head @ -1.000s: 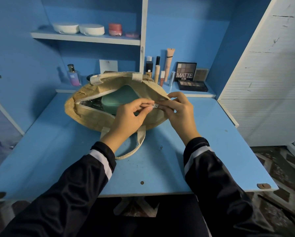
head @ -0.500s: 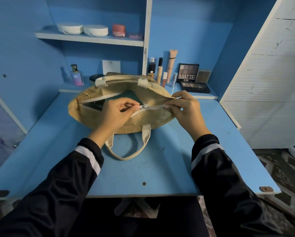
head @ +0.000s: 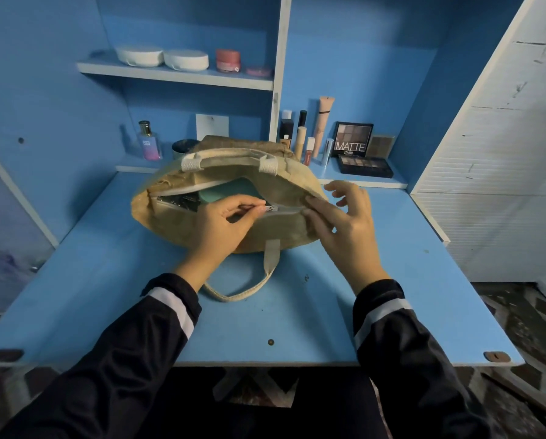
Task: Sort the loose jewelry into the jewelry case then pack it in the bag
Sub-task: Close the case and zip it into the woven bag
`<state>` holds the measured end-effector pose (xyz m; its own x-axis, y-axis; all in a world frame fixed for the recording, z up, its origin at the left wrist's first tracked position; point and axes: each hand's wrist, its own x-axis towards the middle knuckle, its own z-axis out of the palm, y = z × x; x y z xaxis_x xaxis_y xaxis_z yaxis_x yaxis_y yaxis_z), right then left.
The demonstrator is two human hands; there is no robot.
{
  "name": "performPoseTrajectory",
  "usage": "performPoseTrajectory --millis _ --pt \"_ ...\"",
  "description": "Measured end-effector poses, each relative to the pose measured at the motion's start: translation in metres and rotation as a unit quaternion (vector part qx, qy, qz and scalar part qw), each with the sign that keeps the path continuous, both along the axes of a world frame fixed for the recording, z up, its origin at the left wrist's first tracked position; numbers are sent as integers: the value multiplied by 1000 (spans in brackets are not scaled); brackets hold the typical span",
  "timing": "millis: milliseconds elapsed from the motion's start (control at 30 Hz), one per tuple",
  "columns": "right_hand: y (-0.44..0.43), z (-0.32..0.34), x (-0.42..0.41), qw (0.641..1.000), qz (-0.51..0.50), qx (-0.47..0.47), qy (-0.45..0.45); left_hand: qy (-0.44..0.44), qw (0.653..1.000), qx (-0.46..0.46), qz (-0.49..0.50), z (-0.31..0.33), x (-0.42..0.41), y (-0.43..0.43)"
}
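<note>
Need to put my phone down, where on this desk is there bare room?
Bare desk left of the bag toward the blue wall, and right of the right hand toward the white cabinet. Crowded: back ledge with makeup.

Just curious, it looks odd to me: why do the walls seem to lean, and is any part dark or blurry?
Head view: the wide-angle lens tilts the white cabinet outward; light is dim and bluish; the tan bag is shadowed inside, around the teal jewelry case; the lower corners smear, while the left hand pinching the zipper pull is fairly sharp.
</note>
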<state>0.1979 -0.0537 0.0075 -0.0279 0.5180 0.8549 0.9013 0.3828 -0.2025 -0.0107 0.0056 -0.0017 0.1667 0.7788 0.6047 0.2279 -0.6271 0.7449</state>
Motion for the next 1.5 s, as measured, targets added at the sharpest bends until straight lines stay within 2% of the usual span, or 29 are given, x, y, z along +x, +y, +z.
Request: performPoseTrajectory --millis 100,267,367,600,700,933,1167,1300,1500 --pt "-7 -8 -19 997 -1 64 -40 7 1000 7 -6 -4 -1 0" --pt "4 -15 -24 999 8 -19 -50 -8 1000 -6 -18 -3 -1 -1" --pt "8 -16 -23 998 5 -30 -64 -10 1000 -9 -23 0 0 -3" --pt "10 -14 -21 999 23 -14 -24 -1 1000 9 -19 -2 -6 -4" --pt "12 -11 -20 999 37 -21 4 -1 1000 26 2 -4 -11 -3" --pt "14 -9 -10 998 29 -47 8 -17 996 41 76 -6 -37 -1" --pt "11 -11 -32 997 55 -20 -43 -51 996 20 66 -6 -38 -7" --pt "16 -15 -50 995 67 28 -76 -52 997 18 60 -6 -37 -11" --pt "24 -18 -57 990 74 39 -114 -54 997 9 49 -6 -42 -13"
